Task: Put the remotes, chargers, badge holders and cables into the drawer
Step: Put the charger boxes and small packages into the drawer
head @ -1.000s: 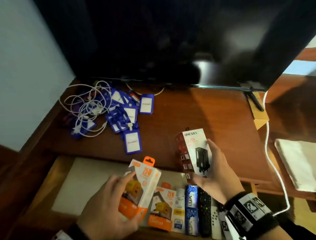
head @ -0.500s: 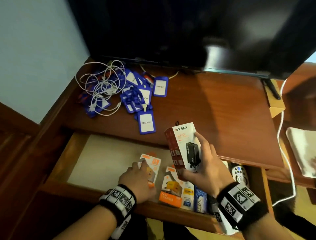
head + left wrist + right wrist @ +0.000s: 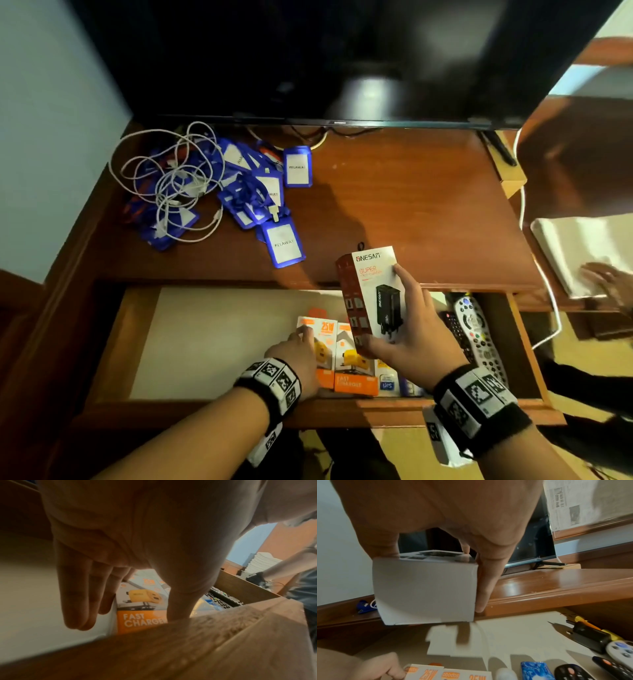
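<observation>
The wooden drawer (image 3: 239,409) is pulled open. My left hand (image 3: 301,346) grips an orange charger box (image 3: 325,339) lying flat on the drawer's pale liner, beside a second orange charger box (image 3: 354,366). In the left wrist view the fingers (image 3: 80,601) and thumb straddle that orange charger box (image 3: 142,620). My right hand (image 3: 394,315) holds a red-and-white ONESAM charger box (image 3: 366,270) upright above the drawer's back edge. Its fingers (image 3: 485,585) press the side of that ONESAM charger box (image 3: 426,592). Two remotes (image 3: 474,337) lie at the drawer's right end. Blue badge holders (image 3: 260,192) and tangled white cables (image 3: 171,181) sit on the tabletop's far left.
A dark TV (image 3: 342,58) stands along the back of the tabletop. Small blue packets (image 3: 536,670) lie between the orange boxes and the remotes. At the right, another person's hand (image 3: 606,281) rests on a white folded cloth (image 3: 579,250), and a white cord (image 3: 544,274) hangs down.
My left hand lowered the orange charger box from above the drawer until it lay flat beside the other orange box. My right hand kept hold of the ONESAM box throughout.
</observation>
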A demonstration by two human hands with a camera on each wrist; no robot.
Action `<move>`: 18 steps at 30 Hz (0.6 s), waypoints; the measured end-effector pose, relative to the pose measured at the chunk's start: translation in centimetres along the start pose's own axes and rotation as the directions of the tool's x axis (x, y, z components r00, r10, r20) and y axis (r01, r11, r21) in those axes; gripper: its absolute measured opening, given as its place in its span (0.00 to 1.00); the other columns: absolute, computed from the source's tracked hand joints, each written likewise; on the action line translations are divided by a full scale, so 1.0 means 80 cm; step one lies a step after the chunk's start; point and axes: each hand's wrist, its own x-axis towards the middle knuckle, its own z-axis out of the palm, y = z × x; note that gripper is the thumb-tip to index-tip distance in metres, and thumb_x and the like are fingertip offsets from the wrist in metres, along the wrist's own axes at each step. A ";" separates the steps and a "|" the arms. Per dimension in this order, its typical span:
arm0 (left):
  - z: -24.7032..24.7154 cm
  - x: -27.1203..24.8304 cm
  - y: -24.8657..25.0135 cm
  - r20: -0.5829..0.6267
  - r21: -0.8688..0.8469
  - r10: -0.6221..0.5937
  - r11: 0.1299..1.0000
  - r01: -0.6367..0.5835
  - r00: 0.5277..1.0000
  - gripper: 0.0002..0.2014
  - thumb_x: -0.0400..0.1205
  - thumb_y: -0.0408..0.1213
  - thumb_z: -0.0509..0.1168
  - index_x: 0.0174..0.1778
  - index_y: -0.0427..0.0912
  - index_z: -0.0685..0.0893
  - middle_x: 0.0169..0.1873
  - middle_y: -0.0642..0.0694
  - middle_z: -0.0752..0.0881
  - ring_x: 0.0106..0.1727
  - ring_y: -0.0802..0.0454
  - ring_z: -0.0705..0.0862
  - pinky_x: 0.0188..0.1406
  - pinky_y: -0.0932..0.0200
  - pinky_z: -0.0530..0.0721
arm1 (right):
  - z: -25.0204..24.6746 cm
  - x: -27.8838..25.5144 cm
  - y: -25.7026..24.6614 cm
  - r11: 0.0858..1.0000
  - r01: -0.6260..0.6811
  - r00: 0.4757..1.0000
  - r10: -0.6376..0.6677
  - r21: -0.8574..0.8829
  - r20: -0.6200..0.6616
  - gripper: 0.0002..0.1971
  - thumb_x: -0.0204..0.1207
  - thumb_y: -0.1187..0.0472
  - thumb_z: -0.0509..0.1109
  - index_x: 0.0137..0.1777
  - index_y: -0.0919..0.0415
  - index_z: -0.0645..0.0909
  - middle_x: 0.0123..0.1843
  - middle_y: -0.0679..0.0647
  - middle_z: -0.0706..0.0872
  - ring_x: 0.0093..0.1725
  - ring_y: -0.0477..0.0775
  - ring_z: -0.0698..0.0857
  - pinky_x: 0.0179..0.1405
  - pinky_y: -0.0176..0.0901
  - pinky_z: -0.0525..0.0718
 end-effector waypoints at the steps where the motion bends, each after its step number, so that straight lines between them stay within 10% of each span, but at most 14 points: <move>1: -0.001 -0.002 -0.003 -0.002 0.014 0.008 1.000 -0.008 1.000 0.54 0.80 0.55 0.70 0.91 0.42 0.41 0.85 0.38 0.64 0.77 0.40 0.79 0.70 0.46 0.80 | 0.003 -0.002 -0.002 1.000 -0.005 1.000 0.005 0.003 -0.004 0.62 0.59 0.36 0.83 0.86 0.31 0.43 0.71 0.44 0.69 0.53 0.43 0.85 0.48 0.46 0.93; 14: -0.021 -0.024 -0.036 -0.004 0.025 0.159 0.987 -0.159 0.987 0.36 0.82 0.47 0.64 0.85 0.42 0.60 0.61 0.43 0.86 0.58 0.42 0.87 0.53 0.48 0.87 | 0.031 -0.010 -0.026 0.986 0.043 0.993 -0.024 -0.161 0.119 0.61 0.62 0.29 0.80 0.85 0.27 0.38 0.66 0.47 0.70 0.55 0.52 0.86 0.53 0.48 0.91; 18: -0.035 -0.053 -0.090 -0.282 -0.151 0.115 0.975 -0.162 0.952 0.11 0.84 0.43 0.63 0.62 0.54 0.81 0.56 0.51 0.89 0.59 0.47 0.87 0.57 0.53 0.85 | 0.050 -0.014 -0.046 0.969 0.143 0.961 -0.088 -0.199 0.262 0.54 0.64 0.29 0.75 0.84 0.22 0.42 0.59 0.45 0.69 0.52 0.51 0.83 0.54 0.44 0.87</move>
